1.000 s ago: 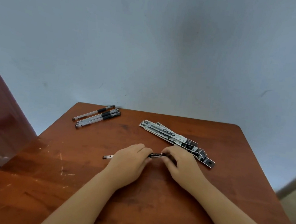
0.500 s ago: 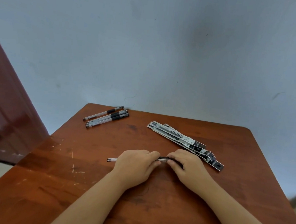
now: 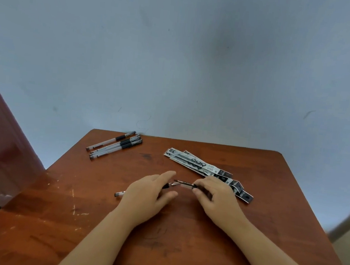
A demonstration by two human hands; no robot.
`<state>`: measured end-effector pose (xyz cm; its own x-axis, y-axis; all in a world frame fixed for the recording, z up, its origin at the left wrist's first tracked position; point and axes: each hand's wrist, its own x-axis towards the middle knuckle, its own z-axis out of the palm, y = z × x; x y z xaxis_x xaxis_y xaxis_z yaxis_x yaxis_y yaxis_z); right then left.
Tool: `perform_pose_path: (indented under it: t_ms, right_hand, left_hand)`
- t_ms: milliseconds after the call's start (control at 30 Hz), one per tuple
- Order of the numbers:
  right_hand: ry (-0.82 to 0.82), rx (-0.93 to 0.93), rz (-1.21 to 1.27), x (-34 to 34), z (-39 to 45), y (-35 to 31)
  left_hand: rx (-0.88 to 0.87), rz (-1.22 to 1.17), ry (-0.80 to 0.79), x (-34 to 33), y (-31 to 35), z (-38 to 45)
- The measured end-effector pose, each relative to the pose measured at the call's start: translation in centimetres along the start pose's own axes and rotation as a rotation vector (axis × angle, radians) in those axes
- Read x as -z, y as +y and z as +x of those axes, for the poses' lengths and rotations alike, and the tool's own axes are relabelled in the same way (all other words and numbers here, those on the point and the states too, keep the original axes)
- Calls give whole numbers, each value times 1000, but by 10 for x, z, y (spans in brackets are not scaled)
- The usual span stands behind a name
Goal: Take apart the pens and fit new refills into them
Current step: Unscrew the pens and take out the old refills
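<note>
While the left hand (image 3: 149, 190) grips the pen barrel (image 3: 165, 186), the right hand (image 3: 213, 192) pinches its cap (image 3: 186, 184).

Left hand (image 3: 149, 191) fingers extended; right hand (image 3: 213, 194) curled, seemingly pinching.

A single head-worn wide-angle camera looks forward and down from above the near edge of the wooden table (image 3: 269, 205), so both forearms enter from the bottom of the picture and reach away from it. It faces the pale wall (image 3: 177, 57) that stands behind the table's far edge and fills the upper half of the view, with a dark red door (image 3: 1, 147) left of the table. The table's near part lies close under the lens and its far corners curve with the wide angle.
</note>
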<state>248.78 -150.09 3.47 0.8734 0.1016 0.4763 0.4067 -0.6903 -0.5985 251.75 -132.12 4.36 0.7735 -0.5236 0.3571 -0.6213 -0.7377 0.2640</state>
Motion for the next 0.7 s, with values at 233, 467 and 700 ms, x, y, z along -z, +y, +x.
perform_pose_path:
  t_ms: [233,467,700]
  right_hand:
    - [76,-87,-101,-1,1,4]
    - [30,-60,-455,-10,2,2]
    - [67,12,-521,4,15,6]
  left_hand:
    - [202,-51,92,8,-13,2]
    - [169,-33,128,7,-16,2]
    - [163,-46,101,9,-11,3]
